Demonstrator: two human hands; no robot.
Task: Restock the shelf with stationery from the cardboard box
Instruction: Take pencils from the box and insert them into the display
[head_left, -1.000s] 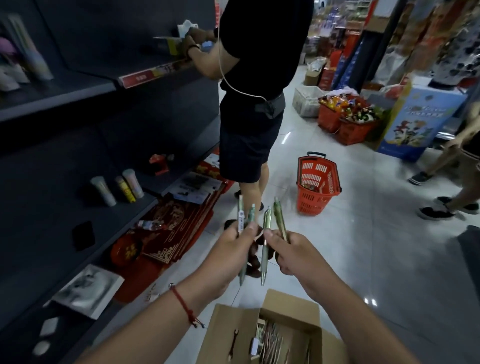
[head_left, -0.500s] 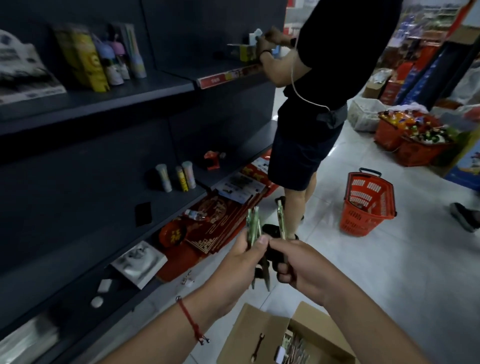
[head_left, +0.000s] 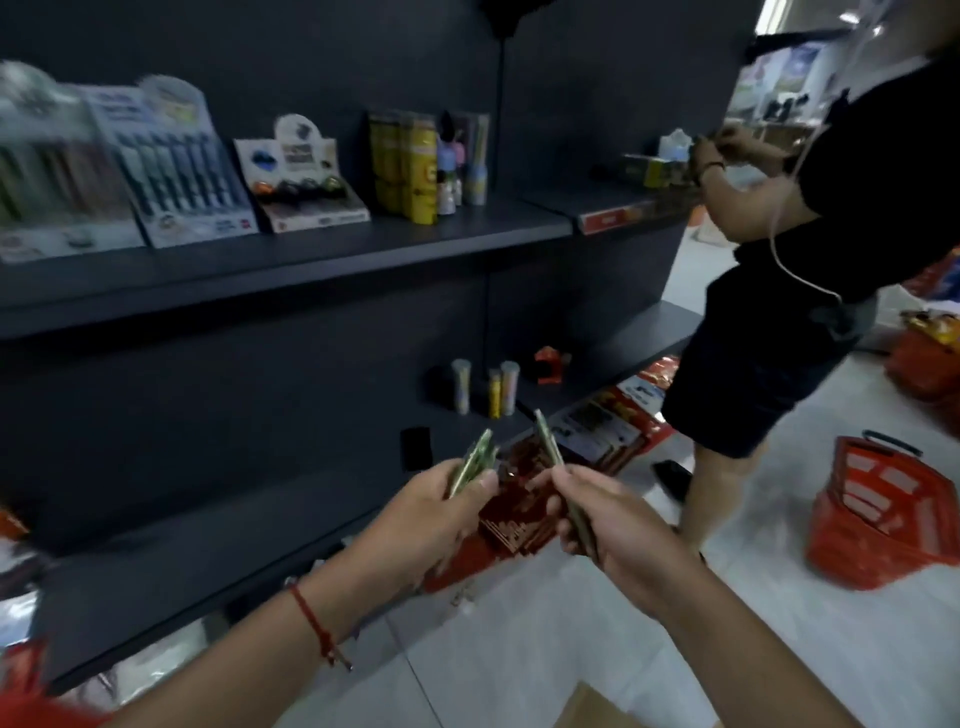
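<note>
My left hand grips a small bunch of green pens, their tips pointing up and right. My right hand holds another green pen upright, close beside the left hand. Both hands hover in front of the dark shelf unit. Pen display boxes stand on the upper shelf at the left. Only a corner of the cardboard box shows at the bottom edge.
Another person in black stands at the right, working at the shelf. A red basket sits on the white floor. Small tubes stand on the lower shelf, with red packets stacked below.
The view has swung left and up toward the shelves, so the cardboard box has dropped almost out of sight. My hands keep hold of the pens and have drawn slightly apart.
</note>
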